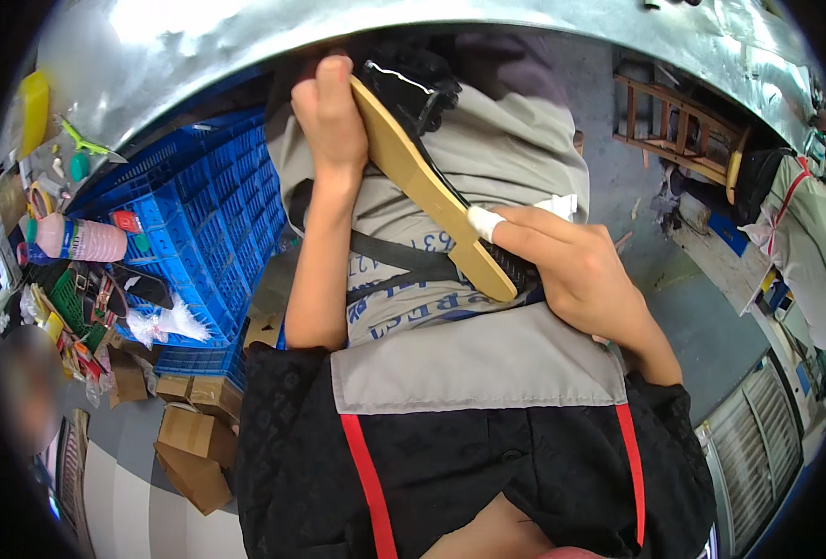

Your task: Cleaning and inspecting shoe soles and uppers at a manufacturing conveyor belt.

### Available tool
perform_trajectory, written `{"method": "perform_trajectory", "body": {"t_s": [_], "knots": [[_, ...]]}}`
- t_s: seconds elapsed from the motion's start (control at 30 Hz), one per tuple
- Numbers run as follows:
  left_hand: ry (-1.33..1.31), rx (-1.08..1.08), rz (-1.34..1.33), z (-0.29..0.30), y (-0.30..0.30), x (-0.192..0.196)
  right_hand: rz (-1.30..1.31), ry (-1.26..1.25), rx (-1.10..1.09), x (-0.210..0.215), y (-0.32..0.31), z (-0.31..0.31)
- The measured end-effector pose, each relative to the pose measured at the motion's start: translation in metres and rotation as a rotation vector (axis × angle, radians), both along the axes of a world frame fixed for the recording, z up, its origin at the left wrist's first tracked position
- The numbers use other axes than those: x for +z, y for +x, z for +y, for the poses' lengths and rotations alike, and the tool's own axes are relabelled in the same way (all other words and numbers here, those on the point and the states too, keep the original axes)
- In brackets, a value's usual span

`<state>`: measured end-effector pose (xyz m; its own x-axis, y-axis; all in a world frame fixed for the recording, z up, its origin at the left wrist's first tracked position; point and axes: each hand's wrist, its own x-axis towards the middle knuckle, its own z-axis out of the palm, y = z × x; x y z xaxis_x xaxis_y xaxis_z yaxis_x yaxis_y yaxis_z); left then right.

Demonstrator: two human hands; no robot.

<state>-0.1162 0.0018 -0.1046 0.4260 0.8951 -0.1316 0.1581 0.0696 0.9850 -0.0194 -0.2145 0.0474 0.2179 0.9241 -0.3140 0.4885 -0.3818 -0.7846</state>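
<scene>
A black shoe with a tan sole and low heel (417,182) is held slantwise above my lap, its sole facing left and toward me. My left hand (331,116) is closed round the toe end. My right hand (580,261) grips it near the heel, with a white wrap or finger cover (484,224) on one digit against the sole's edge. Black upper material (422,84) with a thin white line shows behind the toe end. Most of the upper is hidden behind the sole. Below it lies my grey apron (478,359) with blue print.
A shiny metal tabletop (198,56) curves across the far side. Blue plastic crates (217,196) stand at my left, beside a pink bottle (87,239) and assorted small items. Cardboard boxes (194,443) sit on the floor. At the right are a wooden rack (678,130) and draped grey cloth (795,247).
</scene>
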Motion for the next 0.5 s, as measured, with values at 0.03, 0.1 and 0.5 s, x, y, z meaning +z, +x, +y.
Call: {"method": "perform_trajectory", "body": {"t_s": [0.03, 0.1, 0.5], "knots": [[0.052, -0.016, 0.043, 0.004, -0.002, 0.003, -0.020, 0.029, 0.002, 0.002, -0.005, 0.003], [0.090, 0.038, 0.070, 0.006, -0.005, 0.006, -0.010, 0.041, -0.038, -0.007, -0.012, 0.012], [-0.452, 0.305, -0.441, 0.041, -0.103, 0.009, 0.370, -0.084, -0.155, -0.021, -0.051, 0.004]]}}
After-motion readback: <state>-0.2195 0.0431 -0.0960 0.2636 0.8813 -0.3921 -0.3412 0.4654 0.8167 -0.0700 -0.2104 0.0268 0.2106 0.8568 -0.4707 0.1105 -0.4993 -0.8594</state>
